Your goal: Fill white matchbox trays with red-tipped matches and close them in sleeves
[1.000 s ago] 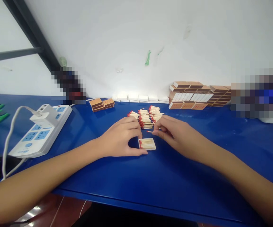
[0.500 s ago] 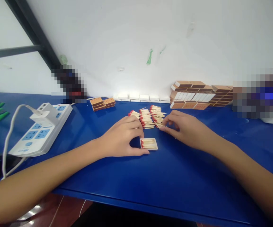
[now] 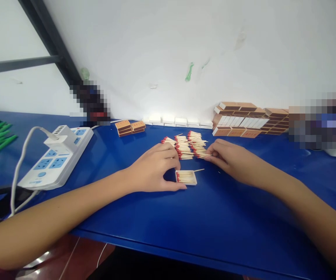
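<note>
Blue tabletop [image 3: 185, 221] fills my remote feed, with both bare forearms reaching in from the near edge toward a small white match tray [image 3: 186, 177] at its centre. The tray lies flat on the table, packed with red-tipped sticks whose heads point left.

My view shows the left hand [image 3: 153, 169] resting on its side, wrist low and fingers arched over the tray's left end. The thumb lies along the tray's near edge and the index finger bends down to its far corner, so the tray sits lightly pinched between them.

The right hand [image 3: 228, 159] lies palm down just beyond and to the right of the tray, wrist on the table and knuckles raised. Its thumb and forefinger are drawn together on a few sticks at the near right edge of the heap of matches [image 3: 189, 144], which lies just beyond the tray. I cannot tell whether any stick is lifted clear.

One loose match [image 3: 198, 170] lies just off the tray's far right corner.

Far right, brown matchboxes [image 3: 249, 120] are stacked against the white wall, with a row of white trays [image 3: 176, 120] beside them. A white power strip [image 3: 60, 155] sits well to the left.
</note>
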Demonstrator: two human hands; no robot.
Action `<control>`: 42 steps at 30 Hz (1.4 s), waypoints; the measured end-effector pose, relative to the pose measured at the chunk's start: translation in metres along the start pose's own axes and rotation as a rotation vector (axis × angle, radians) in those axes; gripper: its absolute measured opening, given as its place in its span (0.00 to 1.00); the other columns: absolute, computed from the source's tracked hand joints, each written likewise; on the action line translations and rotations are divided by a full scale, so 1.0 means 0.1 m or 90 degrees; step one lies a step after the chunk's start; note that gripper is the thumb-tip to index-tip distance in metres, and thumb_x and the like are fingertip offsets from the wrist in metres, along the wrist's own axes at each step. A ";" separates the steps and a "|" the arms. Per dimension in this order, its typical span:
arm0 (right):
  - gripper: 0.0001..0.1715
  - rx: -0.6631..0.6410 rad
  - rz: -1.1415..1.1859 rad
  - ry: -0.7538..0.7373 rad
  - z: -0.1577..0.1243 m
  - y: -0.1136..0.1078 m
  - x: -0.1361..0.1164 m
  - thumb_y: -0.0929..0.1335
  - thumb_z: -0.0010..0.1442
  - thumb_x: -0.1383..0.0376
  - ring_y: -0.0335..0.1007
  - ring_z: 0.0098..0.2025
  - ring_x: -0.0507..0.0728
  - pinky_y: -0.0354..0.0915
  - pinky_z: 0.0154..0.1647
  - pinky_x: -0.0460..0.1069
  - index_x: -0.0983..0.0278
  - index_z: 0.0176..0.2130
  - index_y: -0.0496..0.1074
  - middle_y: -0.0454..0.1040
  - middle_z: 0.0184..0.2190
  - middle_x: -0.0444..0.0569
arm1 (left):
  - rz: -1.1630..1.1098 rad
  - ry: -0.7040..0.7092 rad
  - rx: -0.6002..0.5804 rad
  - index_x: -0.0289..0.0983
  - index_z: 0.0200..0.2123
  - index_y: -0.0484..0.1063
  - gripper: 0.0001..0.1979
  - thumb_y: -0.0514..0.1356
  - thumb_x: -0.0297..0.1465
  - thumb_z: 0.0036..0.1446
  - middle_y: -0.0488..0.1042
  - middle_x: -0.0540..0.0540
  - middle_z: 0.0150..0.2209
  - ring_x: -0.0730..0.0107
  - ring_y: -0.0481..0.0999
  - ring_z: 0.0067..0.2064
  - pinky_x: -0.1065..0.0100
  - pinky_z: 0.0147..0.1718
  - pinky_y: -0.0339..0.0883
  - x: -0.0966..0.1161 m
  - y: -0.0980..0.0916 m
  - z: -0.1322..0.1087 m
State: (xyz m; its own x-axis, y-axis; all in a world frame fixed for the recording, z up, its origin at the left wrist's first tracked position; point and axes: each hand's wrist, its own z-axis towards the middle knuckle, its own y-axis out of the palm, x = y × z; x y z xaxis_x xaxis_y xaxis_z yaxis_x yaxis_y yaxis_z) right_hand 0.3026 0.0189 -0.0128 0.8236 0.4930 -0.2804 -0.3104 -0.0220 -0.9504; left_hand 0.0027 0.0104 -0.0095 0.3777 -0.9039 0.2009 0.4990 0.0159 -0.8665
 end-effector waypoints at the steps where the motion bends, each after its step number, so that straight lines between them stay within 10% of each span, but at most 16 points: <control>1: 0.19 0.002 -0.001 0.000 -0.01 -0.01 0.01 0.61 0.73 0.50 0.68 0.35 0.58 0.62 0.36 0.52 0.60 0.38 0.67 0.71 0.37 0.50 | 0.002 -0.002 0.000 0.36 0.37 0.78 0.21 0.70 0.49 0.58 0.78 0.44 0.39 0.59 0.75 0.45 0.57 0.49 0.67 0.00 0.00 0.00; 16: 0.11 -0.037 0.087 -0.099 -0.13 0.03 -0.64 0.62 0.75 0.58 0.70 0.35 0.56 0.63 0.35 0.51 0.60 0.41 0.68 0.72 0.40 0.48 | -0.019 -0.032 -0.001 0.36 0.37 0.77 0.21 0.70 0.49 0.57 0.78 0.45 0.37 0.60 0.74 0.44 0.57 0.49 0.67 -0.01 0.00 0.02; 36: 0.12 -0.043 0.107 -0.070 -0.12 -0.07 -0.60 0.65 0.72 0.57 0.70 0.31 0.55 0.61 0.32 0.50 0.60 0.38 0.72 0.78 0.33 0.47 | -0.016 -0.032 -0.009 0.37 0.38 0.78 0.21 0.69 0.50 0.58 0.78 0.45 0.38 0.59 0.74 0.44 0.57 0.49 0.68 -0.03 0.00 0.01; 42: 0.16 -0.155 0.109 -0.027 -0.14 -0.15 -0.60 0.66 0.71 0.52 0.69 0.29 0.54 0.59 0.29 0.49 0.58 0.35 0.72 0.77 0.30 0.44 | -0.009 -0.029 -0.011 0.36 0.37 0.77 0.21 0.69 0.49 0.58 0.78 0.44 0.39 0.59 0.74 0.45 0.58 0.48 0.68 -0.01 0.00 0.01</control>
State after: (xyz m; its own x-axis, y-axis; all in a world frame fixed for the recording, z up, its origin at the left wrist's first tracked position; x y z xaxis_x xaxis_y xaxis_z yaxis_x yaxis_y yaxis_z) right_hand 0.2649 -0.0228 0.0165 0.7471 0.4994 -0.4387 -0.3163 -0.3133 -0.8954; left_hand 0.0028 0.0121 -0.0091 0.4063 -0.8836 0.2329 0.4905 -0.0041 -0.8715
